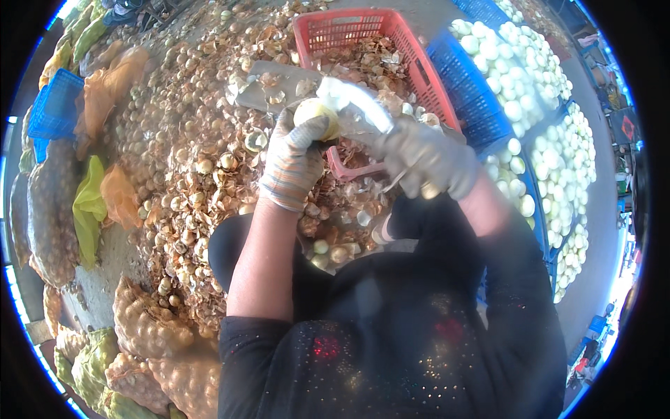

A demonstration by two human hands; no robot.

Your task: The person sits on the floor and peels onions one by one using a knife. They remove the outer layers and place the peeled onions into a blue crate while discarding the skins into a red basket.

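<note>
My left hand point(297, 152), in a striped knit glove, grips a pale yellow onion point(315, 116) in front of the red crate. To its right, my right hand point(429, 157), gloved and blurred by motion, is closed on the handle of a knife point(361, 102). Its bright, glaring blade points up and left, with its tip close to the onion; whether they touch I cannot tell. A second round, onion-like thing point(430, 190) shows under my right hand. Behind both hands a grey board point(251, 97) with loose skins on it lies across the front of a red plastic crate point(437, 86).
Unpeeled onions and dry skins point(183, 131) spread over the floor at left. Blue plastic crates point(460, 78) filled with peeled white onions point(555, 157) stand at right. Net sacks of onions point(149, 319) lie at lower left, and an empty-looking blue crate point(55, 105) is at far left.
</note>
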